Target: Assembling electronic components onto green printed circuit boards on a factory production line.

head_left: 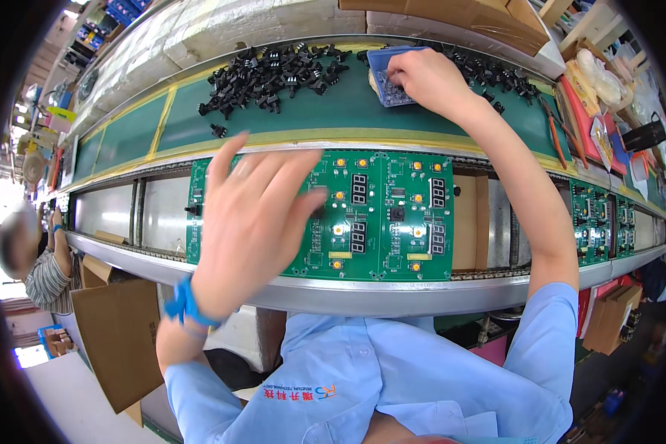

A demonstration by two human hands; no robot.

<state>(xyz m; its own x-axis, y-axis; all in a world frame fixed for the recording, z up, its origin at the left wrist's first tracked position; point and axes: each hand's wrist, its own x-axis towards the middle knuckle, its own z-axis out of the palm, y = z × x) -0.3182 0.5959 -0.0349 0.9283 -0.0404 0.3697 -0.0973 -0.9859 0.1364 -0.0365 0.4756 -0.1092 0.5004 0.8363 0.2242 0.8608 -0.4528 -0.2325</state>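
Note:
A green circuit board panel [377,214] lies across the conveyor rails in front of me, carrying yellow buttons, white digit displays and a few black parts. My left hand [255,214] is above its left part with fingers spread, slightly smeared by motion, and hides the board beneath. A blue strap circles that wrist. Beyond the board, a small blue bin [405,102] holds small parts, too small to name. My right hand [429,78] reaches into this bin, its fingers curled together at the parts; what they pinch is hidden.
Piles of black pronged components [270,78] lie on the green bench mat [192,118] behind the conveyor. Red-handled pliers [555,137] rest at the right. More green boards [590,222] sit further along the rails. Another person [48,259] is at the far left, beside a cardboard box [115,340].

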